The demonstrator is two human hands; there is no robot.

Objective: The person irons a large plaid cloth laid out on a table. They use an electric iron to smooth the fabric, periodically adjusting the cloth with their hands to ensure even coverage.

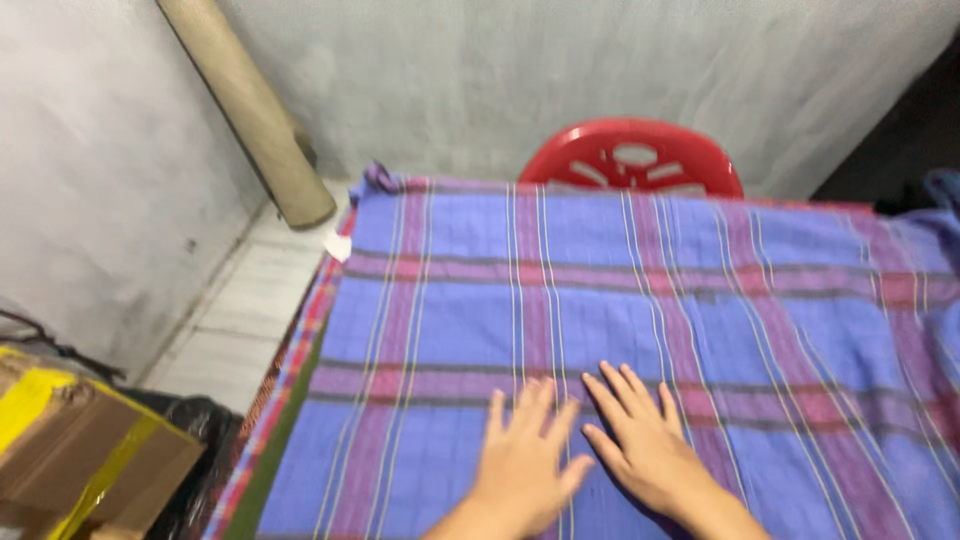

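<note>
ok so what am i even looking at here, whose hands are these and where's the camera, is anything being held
There is just one picture, taken from a camera worn on a person's head and pointing down, so the two bare hands at the bottom are that person's own. There is no machine here.

The left hand and the right hand both lie flat, fingers spread, side by side on a blue and purple checked cloth that is spread over a flat surface. Neither hand holds anything; they only press on the cloth.

Around it: a red plastic chair behind the far edge, a cardboard tube leaning against the grey wall, and a cardboard box with yellow tape at the lower left.
</note>
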